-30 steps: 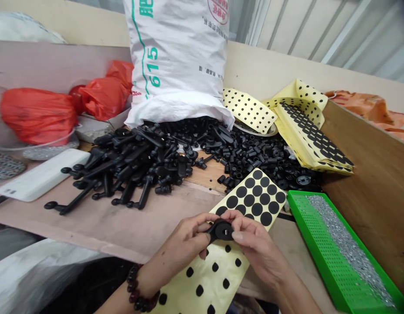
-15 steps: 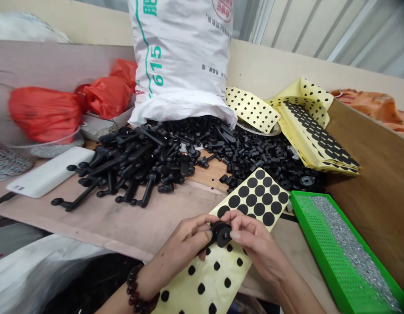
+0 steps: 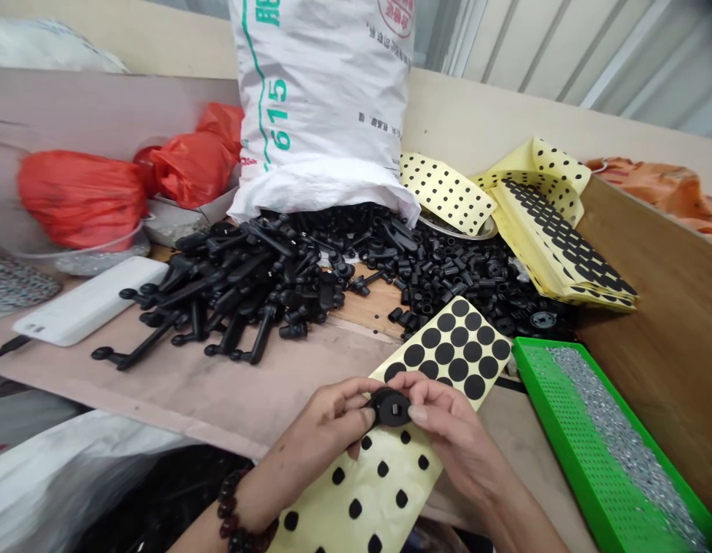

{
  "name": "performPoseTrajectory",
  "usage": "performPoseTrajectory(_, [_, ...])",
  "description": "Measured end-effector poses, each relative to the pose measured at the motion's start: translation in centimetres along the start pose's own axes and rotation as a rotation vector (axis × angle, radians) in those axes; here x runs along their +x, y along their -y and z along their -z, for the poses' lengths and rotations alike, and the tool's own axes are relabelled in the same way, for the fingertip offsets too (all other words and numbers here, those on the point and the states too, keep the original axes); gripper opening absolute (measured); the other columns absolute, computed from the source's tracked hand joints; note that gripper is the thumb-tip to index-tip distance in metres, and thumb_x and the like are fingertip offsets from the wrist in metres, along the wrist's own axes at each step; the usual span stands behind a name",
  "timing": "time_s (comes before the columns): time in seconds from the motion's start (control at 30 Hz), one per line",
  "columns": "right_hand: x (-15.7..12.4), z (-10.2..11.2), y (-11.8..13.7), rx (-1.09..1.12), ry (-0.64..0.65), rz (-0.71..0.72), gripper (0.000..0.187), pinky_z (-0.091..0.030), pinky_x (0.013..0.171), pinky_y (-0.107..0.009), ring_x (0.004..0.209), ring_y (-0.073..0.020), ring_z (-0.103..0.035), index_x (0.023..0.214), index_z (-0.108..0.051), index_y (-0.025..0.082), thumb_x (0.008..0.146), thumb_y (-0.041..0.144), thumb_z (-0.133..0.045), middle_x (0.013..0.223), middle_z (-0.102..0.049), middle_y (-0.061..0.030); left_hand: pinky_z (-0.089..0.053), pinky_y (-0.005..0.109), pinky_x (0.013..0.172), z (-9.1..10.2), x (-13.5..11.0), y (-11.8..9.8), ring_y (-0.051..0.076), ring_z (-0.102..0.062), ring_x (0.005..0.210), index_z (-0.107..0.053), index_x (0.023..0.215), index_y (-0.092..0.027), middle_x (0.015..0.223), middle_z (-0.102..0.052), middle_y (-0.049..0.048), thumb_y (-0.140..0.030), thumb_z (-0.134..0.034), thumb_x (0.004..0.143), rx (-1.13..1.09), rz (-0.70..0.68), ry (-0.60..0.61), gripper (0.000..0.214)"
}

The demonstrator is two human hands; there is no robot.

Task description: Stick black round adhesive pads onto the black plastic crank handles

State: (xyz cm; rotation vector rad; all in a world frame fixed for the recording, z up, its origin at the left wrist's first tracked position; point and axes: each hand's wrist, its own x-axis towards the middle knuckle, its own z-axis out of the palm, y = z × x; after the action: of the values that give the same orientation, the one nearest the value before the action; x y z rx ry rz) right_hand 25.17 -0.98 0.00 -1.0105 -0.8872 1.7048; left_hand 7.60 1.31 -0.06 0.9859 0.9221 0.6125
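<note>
Two bare hands meet low in the middle of the view: left hand [image 3: 326, 430] and right hand [image 3: 455, 439], thumb and forefinger of each closed from its own side on one black round part [image 3: 390, 405], held between them just above a yellow backing sheet [image 3: 364, 485]. Sheet carries large black discs at its far end and small dark marks at the near end; it lies on the brown tabletop [image 3: 217, 384] and overhangs the near edge. One dark bead bracelet [image 3: 240, 524] on the left wrist. Behind the sheet, a heap of black plastic parts [image 3: 263, 284] spreads from the mouth of a white woven sack [image 3: 326, 107] printed in green. To the right, a green perforated tray [image 3: 563, 453] holding small metal pieces [image 3: 612, 434]; beyond it, a stack of yellow dotted sheets [image 3: 554, 234]. To the left, a white flat device [image 3: 91, 301] with a cable and two red plastic bags [image 3: 82, 196] against the back board.
</note>
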Motion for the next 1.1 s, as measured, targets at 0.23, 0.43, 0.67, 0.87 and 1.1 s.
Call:
performPoseTrajectory(0.23, [-0.18, -0.09, -0.27, 0.007, -0.008, 0.02, 0.016, -0.036, 0.081, -0.03, 0.098, -0.0226, -0.049, 0.062, -0.059, 0.018, 0.067, 0.026, -0.071, 0.107, -0.056, -0.0056, -0.035, 0.018, 0.05, 0.06, 0.06, 0.18, 0.009, -0.044, 0.06, -0.061, 0.108, -0.012, 0.08, -0.062, 0.0029, -0.029, -0.06, 0.073, 0.005, -0.003, -0.056, 0.039])
performPoseTrajectory(0.43, [0.21, -0.03, -0.44, 0.056, 0.007, -0.031, 0.017, -0.036, 0.081, -0.029, 0.095, -0.0213, -0.049, 0.06, -0.058, 0.018, 0.065, 0.025, -0.073, 0.105, -0.055, -0.005, -0.037, 0.02, 0.052, 0.12, -0.34, 0.0, 0.01, -0.043, 0.056, -0.065, 0.104, -0.016, 0.069, -0.057, -0.0009, -0.028, -0.054, 0.077, 0.091, -0.035, -0.071, 0.031])
performPoseTrajectory(0.67, [0.33, 0.26, -0.49, 0.074, 0.015, -0.039, 0.017, -0.037, 0.077, -0.028, 0.089, -0.0196, -0.05, 0.061, -0.058, 0.017, 0.065, 0.024, -0.072, 0.101, -0.056, -0.0044, -0.041, 0.021, 0.054, 0.19, -0.7, 0.17, 0.012, -0.046, 0.06, -0.065, 0.102, -0.019, 0.079, -0.061, 0.0011, -0.032, -0.049, 0.084, 0.153, -0.029, -0.077, 0.028])
performPoseTrajectory(0.87, [0.16, 0.38, -0.39, 0.087, 0.011, -0.044, 0.017, -0.036, 0.078, -0.029, 0.09, -0.02, -0.049, 0.06, -0.057, 0.017, 0.065, 0.024, -0.072, 0.101, -0.056, -0.0046, -0.041, 0.021, 0.056, 0.08, -0.71, 0.03, 0.012, -0.048, 0.061, -0.064, 0.107, -0.021, 0.08, -0.062, 0.0004, -0.03, -0.047, 0.086, 0.205, -0.041, -0.064, 0.029])
performPoseTrajectory(1.1, [0.27, 0.52, -0.37, 0.008, 0.032, -0.057, 0.016, -0.035, 0.074, -0.027, 0.088, -0.0185, -0.048, 0.06, -0.057, 0.017, 0.065, 0.023, -0.071, 0.102, -0.054, -0.0045, -0.042, 0.02, 0.055, 0.05, -0.79, -0.2, 0.012, -0.048, 0.061, -0.065, 0.106, -0.02, 0.086, -0.064, 0.0016, -0.032, -0.047, 0.086, 0.211, -0.026, -0.056, 0.029])
